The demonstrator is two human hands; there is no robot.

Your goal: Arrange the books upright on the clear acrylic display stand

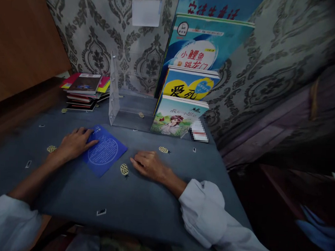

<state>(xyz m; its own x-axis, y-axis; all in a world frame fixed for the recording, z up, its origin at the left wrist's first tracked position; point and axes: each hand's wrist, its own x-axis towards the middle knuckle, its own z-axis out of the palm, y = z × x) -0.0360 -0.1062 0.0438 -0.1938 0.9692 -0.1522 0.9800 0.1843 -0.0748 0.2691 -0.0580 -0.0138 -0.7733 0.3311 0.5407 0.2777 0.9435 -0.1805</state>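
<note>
A thin blue book (105,151) with a white circle of print lies flat on the blue-grey tablecloth (139,200). My left hand (74,142) rests palm down on its left edge, fingers stretched over the cover. My right hand (149,164) lies on the cloth just right of the book, fingers loosely curled, holding nothing. A clear acrylic book stand (115,95) stands behind, with several picture books (179,115) leaning upright in its right part, smallest in front.
A stack of books (84,91) lies at the back left of the table. Patterned wallpaper (104,41) rises behind. A wooden panel (21,35) stands at the left. The table's right edge drops to a dark floor.
</note>
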